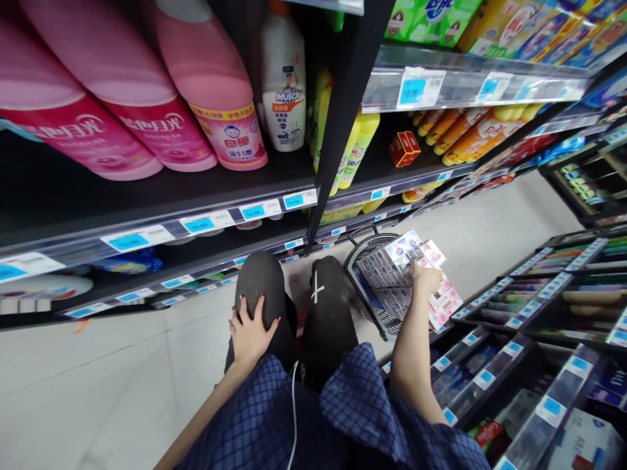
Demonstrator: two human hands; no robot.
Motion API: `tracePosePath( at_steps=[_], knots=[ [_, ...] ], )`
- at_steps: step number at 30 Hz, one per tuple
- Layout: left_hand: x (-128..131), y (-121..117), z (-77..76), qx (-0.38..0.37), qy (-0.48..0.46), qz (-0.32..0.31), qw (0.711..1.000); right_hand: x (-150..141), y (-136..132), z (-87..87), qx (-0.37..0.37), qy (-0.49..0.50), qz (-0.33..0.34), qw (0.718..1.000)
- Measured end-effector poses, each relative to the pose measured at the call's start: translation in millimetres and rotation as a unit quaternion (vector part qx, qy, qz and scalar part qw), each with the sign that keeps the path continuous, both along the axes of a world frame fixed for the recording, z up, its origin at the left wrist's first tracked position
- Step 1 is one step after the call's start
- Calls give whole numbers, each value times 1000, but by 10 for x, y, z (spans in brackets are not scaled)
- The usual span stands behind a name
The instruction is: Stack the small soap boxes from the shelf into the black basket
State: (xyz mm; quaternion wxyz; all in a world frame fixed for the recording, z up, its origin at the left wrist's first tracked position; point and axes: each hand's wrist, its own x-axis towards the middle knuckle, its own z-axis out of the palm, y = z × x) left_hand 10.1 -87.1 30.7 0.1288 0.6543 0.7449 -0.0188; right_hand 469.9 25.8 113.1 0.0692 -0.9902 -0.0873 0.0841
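Observation:
My left hand (251, 328) rests flat on my left knee (262, 287), its fingers spread and nothing in them. Over to the right, my right hand (426, 279) is closed at a cluster of small soap boxes on top of a shopping basket (365, 295). One soap box is white and blue (402, 247); a pink flowered box (445, 301) lies beside my wrist, partly covered by it. Exactly which box my curled fingers grip is hard to see. Rows of similar small boxes (392, 301) fill the basket below.
Shelves with pink detergent bottles (215, 85) and a white spray bottle (284, 81) stand ahead. A small red box (405, 149) sits on a shelf farther right. Another rack (514, 365) of packaged goods borders the aisle on the right. Pale floor tiles (122, 378) lie to the left.

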Motion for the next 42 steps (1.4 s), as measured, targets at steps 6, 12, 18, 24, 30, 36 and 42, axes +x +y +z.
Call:
tracePosePath(
  at_steps=[6, 12, 18, 24, 30, 36, 42],
  knots=[
    [2, 2, 5, -3, 0, 2, 1000, -95, 34, 104, 41, 10, -12, 999],
    [0, -2, 0, -3, -5, 1, 1000, -100, 55, 132, 10, 31, -11, 999],
    [-5, -3, -17, 1, -1, -2, 1000, -111, -12, 195, 20, 42, 11, 999],
    [-22, -5, -32, -2, 2, -3, 1000, 456, -144, 609, 25, -31, 71, 997],
    [-7, 1, -12, -1, 6, -2, 1000, 1150, 276, 646, -2, 23, 320, 947],
    [0, -4, -19, 4, 8, 1, 1000, 1156, 628, 293, -139, 66, 432, 889],
    [-6, 9, -33, -8, 16, 4, 1000, 1145, 662, 165, -168, 68, 420, 889]
  ],
)
